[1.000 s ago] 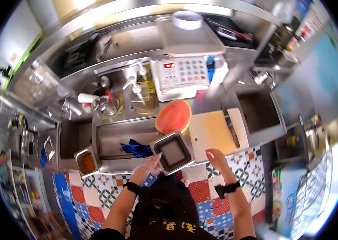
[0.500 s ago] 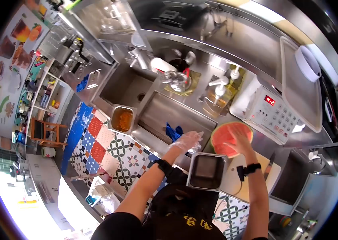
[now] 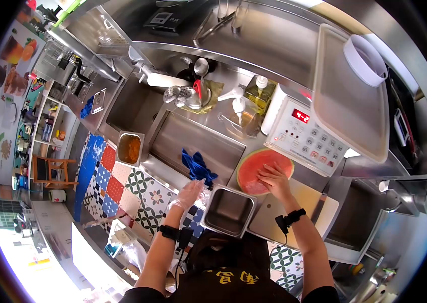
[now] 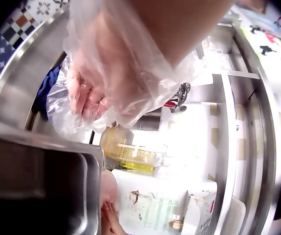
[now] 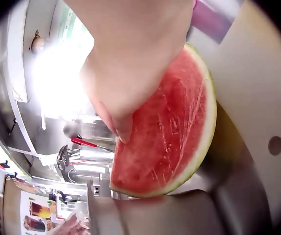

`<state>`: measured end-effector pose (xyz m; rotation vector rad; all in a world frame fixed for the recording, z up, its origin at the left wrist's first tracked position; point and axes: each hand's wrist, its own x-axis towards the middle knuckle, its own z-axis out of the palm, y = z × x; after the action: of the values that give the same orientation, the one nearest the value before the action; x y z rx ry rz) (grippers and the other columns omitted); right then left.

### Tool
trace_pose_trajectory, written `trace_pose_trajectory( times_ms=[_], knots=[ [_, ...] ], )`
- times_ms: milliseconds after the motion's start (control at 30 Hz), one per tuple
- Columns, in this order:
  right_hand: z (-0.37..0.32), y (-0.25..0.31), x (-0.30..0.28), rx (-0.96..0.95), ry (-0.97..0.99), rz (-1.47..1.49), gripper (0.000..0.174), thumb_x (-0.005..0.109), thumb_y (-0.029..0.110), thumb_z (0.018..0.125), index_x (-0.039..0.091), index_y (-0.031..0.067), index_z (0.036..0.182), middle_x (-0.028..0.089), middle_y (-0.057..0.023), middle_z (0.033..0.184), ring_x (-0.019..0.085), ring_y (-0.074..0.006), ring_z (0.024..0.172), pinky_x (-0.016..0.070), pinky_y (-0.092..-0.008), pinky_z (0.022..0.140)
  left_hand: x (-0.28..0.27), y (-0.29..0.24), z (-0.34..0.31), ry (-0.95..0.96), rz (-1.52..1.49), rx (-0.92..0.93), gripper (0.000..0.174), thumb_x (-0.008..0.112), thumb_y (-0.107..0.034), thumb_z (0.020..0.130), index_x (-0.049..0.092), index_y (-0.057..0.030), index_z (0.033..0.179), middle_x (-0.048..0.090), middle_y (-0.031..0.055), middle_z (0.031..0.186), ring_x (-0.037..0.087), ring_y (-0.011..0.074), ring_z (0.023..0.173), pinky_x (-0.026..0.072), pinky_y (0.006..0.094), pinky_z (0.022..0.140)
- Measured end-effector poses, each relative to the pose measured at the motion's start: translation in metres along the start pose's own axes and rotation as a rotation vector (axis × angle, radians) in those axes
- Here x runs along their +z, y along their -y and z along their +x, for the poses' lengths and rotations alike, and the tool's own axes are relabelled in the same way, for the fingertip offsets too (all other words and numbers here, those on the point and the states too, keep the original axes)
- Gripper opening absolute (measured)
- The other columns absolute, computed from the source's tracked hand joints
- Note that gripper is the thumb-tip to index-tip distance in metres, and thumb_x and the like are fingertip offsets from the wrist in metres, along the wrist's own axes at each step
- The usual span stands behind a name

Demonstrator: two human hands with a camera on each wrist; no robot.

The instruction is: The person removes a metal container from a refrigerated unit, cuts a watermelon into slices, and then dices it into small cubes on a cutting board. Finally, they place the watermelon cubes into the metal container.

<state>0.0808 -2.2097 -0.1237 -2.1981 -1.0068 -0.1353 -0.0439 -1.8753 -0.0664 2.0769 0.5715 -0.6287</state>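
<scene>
A halved watermelon (image 3: 251,169) lies cut side up on the counter, its red face showing. My bare right hand (image 3: 276,182) lies over this face with fingers spread, fingertips at the flesh. Glossy streaks cross the cut surface in the right wrist view, where my hand hides part of the watermelon (image 5: 179,122). My left hand (image 3: 189,194) wears a loose clear plastic glove and holds nothing, its fingers relaxed. It is beside a blue cloth (image 3: 196,164) and left of an empty square steel pan (image 3: 228,209) at the counter's front edge.
A cutting board (image 3: 274,219) lies right of the pan. Behind the watermelon stands a white keypad machine (image 3: 307,134), with pump bottles (image 3: 241,108) to its left. A steel pan with orange contents (image 3: 130,150) sits at the front left, near a sink (image 3: 138,103).
My right hand has moved from over the cutting board onto the watermelon. My left hand has let go of the steel pan and shifted left. The head view has turned left.
</scene>
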Motion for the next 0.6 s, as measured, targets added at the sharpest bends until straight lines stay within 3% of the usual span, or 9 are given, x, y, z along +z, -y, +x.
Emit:
trace_pose_trajectory(
  times_ms=[100, 133, 233, 267, 367, 467, 500, 533, 600],
  knots=[
    [-0.012, -0.006, -0.004, -0.012, -0.036, 0.058, 0.020, 0.074, 0.012, 0.077, 0.072, 0.0122, 0.097, 0.069, -0.0001, 0.108, 0.059, -0.0207, 0.114, 0.0415, -0.0437, 0.104, 0.022, 0.008, -0.007, -0.098, 0.167, 0.115, 0.052, 0.038, -0.051, 0.099, 0.059, -0.0031, 0.097, 0.059, 0.0050, 0.080, 0.056, 0.0148, 0.074, 0.0462, 0.0295, 0.074],
    [-0.016, -0.011, -0.002, -0.031, -0.044, 0.075, 0.021, 0.074, 0.011, 0.077, 0.071, 0.0120, 0.098, 0.069, -0.0006, 0.110, 0.059, -0.0206, 0.114, 0.0418, -0.0433, 0.104, 0.018, -0.037, -0.034, -0.049, -0.077, -0.100, 0.048, 0.040, -0.047, 0.099, 0.058, -0.0026, 0.098, 0.059, 0.0040, 0.080, 0.056, 0.0124, 0.074, 0.0466, 0.0277, 0.072],
    [-0.020, -0.018, -0.006, -0.027, -0.076, 0.128, 0.027, 0.074, 0.011, 0.076, 0.069, 0.0112, 0.103, 0.067, -0.0022, 0.114, 0.059, -0.0216, 0.115, 0.0424, -0.0432, 0.103, 0.041, -0.019, -0.038, -0.138, -0.158, 0.042, 0.044, 0.043, -0.044, 0.099, 0.058, -0.0029, 0.097, 0.059, 0.0038, 0.080, 0.057, 0.0109, 0.072, 0.0467, 0.0259, 0.070],
    [-0.020, -0.016, -0.006, -0.014, -0.085, 0.150, 0.030, 0.074, 0.011, 0.076, 0.069, 0.0109, 0.105, 0.066, -0.0027, 0.116, 0.058, -0.0222, 0.116, 0.0426, -0.0433, 0.102, 0.046, -0.020, -0.047, -0.181, -0.137, -0.009, 0.049, 0.041, -0.049, 0.098, 0.058, -0.0031, 0.096, 0.062, 0.0131, 0.083, 0.060, 0.0256, 0.080, 0.0461, 0.0358, 0.079],
    [-0.016, -0.011, -0.009, 0.148, -0.153, 0.171, 0.038, 0.077, 0.014, 0.074, 0.067, 0.0099, 0.111, 0.065, -0.0026, 0.119, 0.055, -0.0246, 0.119, 0.0385, -0.0427, 0.104, 0.056, -0.034, -0.078, -0.224, -0.166, -0.091, 0.041, 0.045, -0.041, 0.100, 0.059, -0.0031, 0.100, 0.059, 0.0028, 0.080, 0.057, 0.0102, 0.072, 0.0471, 0.0253, 0.069],
    [-0.012, -0.013, -0.019, 0.108, -0.198, -0.125, 0.039, 0.079, 0.017, 0.073, 0.069, 0.0110, 0.110, 0.067, -0.0010, 0.115, 0.056, -0.0247, 0.116, 0.0388, -0.0398, 0.101, 0.071, -0.025, -0.100, -0.253, -0.259, -0.123, 0.040, 0.044, -0.041, 0.100, 0.059, -0.0034, 0.102, 0.059, 0.0016, 0.078, 0.056, 0.0094, 0.071, 0.0471, 0.0255, 0.069],
    [-0.011, -0.020, -0.018, 0.081, -0.233, -0.090, 0.036, 0.079, 0.018, 0.073, 0.070, 0.0112, 0.107, 0.068, -0.0004, 0.112, 0.057, -0.0239, 0.110, 0.0403, -0.0399, 0.097, 0.074, -0.028, -0.109, -0.273, -0.312, -0.117, 0.041, 0.043, -0.041, 0.100, 0.059, -0.0035, 0.102, 0.058, 0.0014, 0.077, 0.056, 0.0091, 0.071, 0.0470, 0.0255, 0.068],
    [-0.010, -0.029, -0.015, 0.055, -0.272, -0.055, 0.033, 0.079, 0.019, 0.073, 0.071, 0.0113, 0.104, 0.069, 0.0001, 0.110, 0.059, -0.0232, 0.105, 0.0418, -0.0400, 0.093, 0.072, -0.035, -0.116, -0.192, -0.291, -0.204, 0.037, 0.046, -0.032, 0.099, 0.058, -0.0022, 0.116, 0.064, 0.0085, 0.094, 0.061, 0.0247, 0.088, 0.0488, 0.0338, 0.082],
    [-0.007, -0.033, -0.014, 0.032, -0.361, 0.006, 0.022, 0.079, 0.019, 0.073, 0.074, 0.0124, 0.094, 0.071, 0.0033, 0.099, 0.061, -0.0208, 0.095, 0.0440, -0.0385, 0.084, 0.090, 0.054, -0.103, -0.335, 0.547, 0.275, 0.037, 0.046, -0.024, 0.097, 0.050, -0.0026, 0.127, 0.061, 0.0108, 0.108, 0.057, 0.0270, 0.103, 0.0462, 0.0353, 0.092]
  ],
)
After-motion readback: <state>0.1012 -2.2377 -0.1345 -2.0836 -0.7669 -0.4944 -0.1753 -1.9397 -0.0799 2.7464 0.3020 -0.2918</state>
